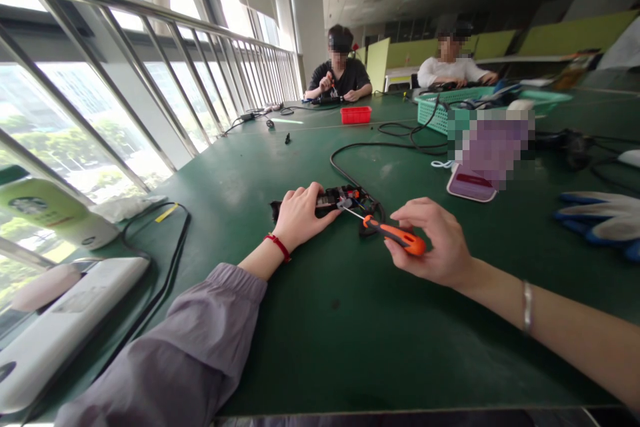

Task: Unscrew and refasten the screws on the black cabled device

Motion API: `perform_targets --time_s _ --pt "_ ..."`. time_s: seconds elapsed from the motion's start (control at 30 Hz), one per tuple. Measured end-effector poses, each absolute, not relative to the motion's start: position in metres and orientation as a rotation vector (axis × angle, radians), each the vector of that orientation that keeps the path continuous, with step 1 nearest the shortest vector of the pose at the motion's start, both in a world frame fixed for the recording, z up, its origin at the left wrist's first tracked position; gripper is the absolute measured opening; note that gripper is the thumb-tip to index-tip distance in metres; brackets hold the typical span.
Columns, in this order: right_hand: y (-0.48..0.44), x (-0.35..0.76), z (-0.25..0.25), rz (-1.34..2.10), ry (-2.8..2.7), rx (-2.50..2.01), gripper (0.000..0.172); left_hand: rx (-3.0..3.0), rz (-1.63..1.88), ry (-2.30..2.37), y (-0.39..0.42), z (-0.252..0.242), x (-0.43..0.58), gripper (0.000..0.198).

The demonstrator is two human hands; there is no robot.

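Left hand [297,221]: fingers bent over the device [327,201], gripping it; thumb along the near side, far fingertips hidden.
Right hand [443,240]: fingers half curled, thumb and forefinger parted about the orange screwdriver [400,237], gripping it near its butt end.
Screwdriver: slanted, shaft pointing leftward at the device; whether the tip touches is too small to tell.
Device: lying on the table [320,333], partly covered by the left hand.
Cable [370,145]: curving across the table, just beyond the device.
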State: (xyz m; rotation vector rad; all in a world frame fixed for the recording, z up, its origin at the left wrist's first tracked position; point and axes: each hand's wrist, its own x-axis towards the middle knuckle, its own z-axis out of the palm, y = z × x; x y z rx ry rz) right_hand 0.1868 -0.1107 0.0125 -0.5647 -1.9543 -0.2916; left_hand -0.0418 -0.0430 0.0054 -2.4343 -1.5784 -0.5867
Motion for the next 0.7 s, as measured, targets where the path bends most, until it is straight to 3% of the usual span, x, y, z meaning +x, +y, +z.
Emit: perform_targets --time_s 0.1,0.27,0.33,0.47,0.6,0.7 --pt "-0.111 0.188 0.011 -0.301 -1.985 -0.614 0.025 -2.431 -0.568 -1.567 -0.043 0.005 -0.043 0.044" --pt "-0.107 0.189 0.008 -0.25 -1.897 -0.594 0.045 -2.433 -0.562 -1.355 -0.038 -0.002 -0.048 0.041" --pt "-0.105 0.187 0.012 -0.227 -1.905 -0.634 0.039 -2.451 -0.553 -1.295 -0.035 -0.004 -0.05 0.041" --pt "-0.097 0.18 0.036 -0.104 -1.916 -0.889 0.01 -2.465 -0.569 -1.291 -0.033 0.002 -0.048 0.043" --pt "-0.079 0.171 0.068 -0.024 -1.878 -1.108 0.03 -2.412 -0.937 -1.038 -0.067 0.01 -0.036 0.042" --pt "-0.064 0.166 0.084 -0.02 -1.882 -1.157 0.025 -2.545 -1.0 -0.781 -0.13 0.002 -0.029 0.03"
